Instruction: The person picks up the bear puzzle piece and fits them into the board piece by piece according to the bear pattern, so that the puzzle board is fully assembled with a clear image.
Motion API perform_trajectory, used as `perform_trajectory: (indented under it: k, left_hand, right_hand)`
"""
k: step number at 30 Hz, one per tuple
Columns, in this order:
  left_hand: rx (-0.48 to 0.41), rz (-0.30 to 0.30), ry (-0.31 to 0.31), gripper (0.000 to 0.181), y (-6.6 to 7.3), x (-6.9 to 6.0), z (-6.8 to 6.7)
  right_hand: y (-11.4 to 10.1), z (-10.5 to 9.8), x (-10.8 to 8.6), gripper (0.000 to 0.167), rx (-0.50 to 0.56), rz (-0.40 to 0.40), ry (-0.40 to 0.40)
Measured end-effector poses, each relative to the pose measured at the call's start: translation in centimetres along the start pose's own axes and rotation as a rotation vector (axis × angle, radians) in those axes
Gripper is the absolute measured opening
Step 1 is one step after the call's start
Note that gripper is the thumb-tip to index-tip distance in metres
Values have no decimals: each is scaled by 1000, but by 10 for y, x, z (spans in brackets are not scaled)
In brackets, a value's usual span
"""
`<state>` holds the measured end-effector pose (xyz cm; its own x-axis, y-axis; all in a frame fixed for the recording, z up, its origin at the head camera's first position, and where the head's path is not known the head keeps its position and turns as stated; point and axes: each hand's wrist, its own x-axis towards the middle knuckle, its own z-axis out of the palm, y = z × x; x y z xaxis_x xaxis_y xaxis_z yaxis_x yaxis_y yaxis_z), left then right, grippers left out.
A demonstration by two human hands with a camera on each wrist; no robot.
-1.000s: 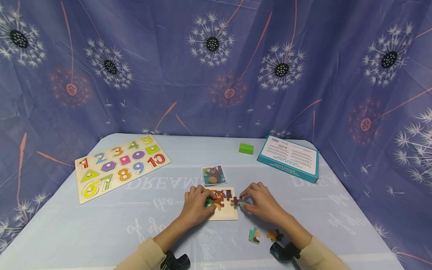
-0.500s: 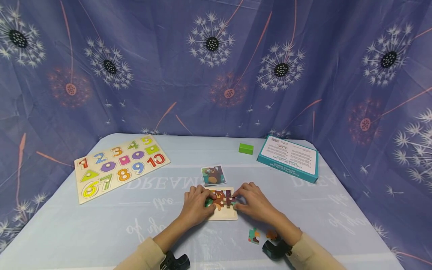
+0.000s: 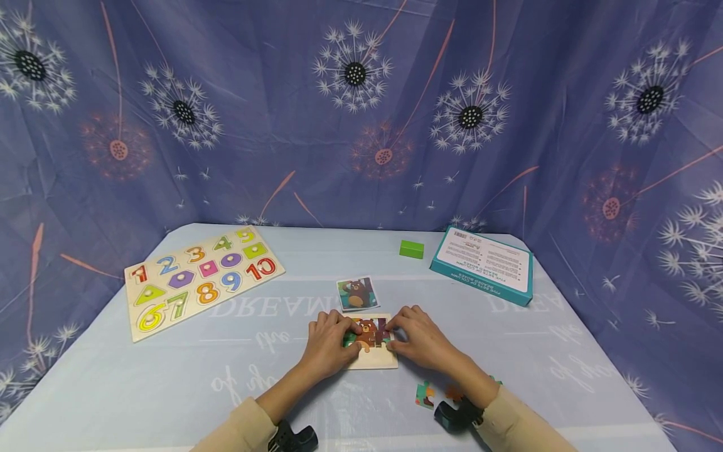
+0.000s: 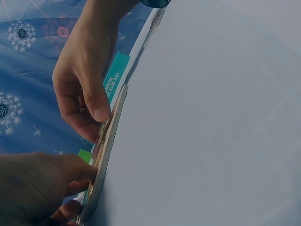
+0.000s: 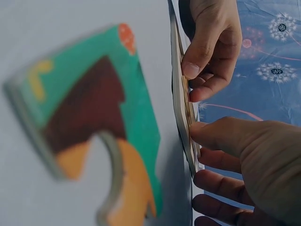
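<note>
Showing a brown bear, a pale, partly filled puzzle board.

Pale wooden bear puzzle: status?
Left hand holds pale wooden bear puzzle; right hand touches its right side. Near part unfilled. Loose multicoloured jigsaw pieces by right forearm, nothing blocking.

A wooden number board with bright numerals and shapes lies angled at the left of the pale, lettered tabletop. Far right sits a teal box with a white printed panel; a green block rests near its left side. Behind hangs a blue dandelion-patterned curtain.
</note>
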<state>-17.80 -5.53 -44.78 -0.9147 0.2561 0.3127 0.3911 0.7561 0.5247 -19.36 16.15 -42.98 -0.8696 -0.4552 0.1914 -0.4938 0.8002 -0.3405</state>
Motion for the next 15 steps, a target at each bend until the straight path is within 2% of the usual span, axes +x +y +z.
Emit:
perform_trajectory:
  k: [15]
  left_hand:
    - [7,-4,-14,12,3,1,-3]
  right_hand:
    - [1,2,1,25,-8,-12,-4]
